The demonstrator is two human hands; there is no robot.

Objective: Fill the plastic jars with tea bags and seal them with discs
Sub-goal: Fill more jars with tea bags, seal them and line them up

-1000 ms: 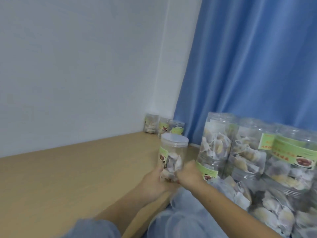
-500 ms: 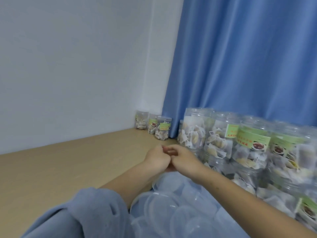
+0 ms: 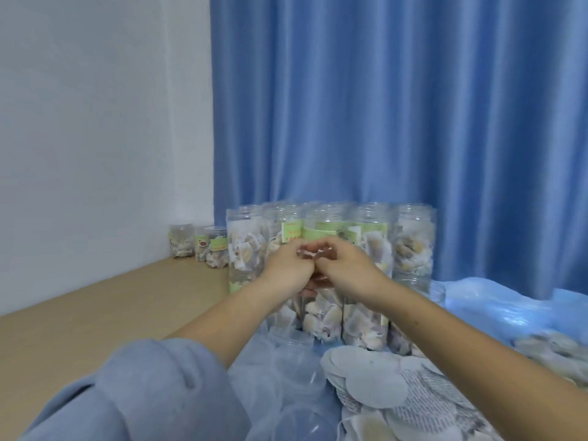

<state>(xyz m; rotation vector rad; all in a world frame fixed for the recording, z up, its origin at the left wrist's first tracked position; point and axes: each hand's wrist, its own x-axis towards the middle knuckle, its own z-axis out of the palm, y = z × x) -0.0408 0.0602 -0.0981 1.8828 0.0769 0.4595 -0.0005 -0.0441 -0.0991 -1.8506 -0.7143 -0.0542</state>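
My left hand (image 3: 286, 265) and my right hand (image 3: 348, 268) meet fingertip to fingertip in front of a stack of clear plastic jars (image 3: 410, 246). The jars are full of tea bags and carry green labels. Both hands pinch a small pale piece (image 3: 315, 253) between them, and blur hides what it is. White round discs (image 3: 375, 386) lie heaped at the lower right. Loose tea bags (image 3: 366, 424) lie below them. Clear lids (image 3: 296, 377) lie under my forearms.
Three small filled jars (image 3: 200, 246) stand in the far corner against the white wall. The wooden table (image 3: 79, 313) stretches out to the left. A blue plastic bag (image 3: 493, 313) lies at the right, with a blue curtain (image 3: 413, 106) behind everything.
One second ago my hands held a lidded jar, which is gone from them now. The view has swung right, and both hands have risen in front of the jar stack.
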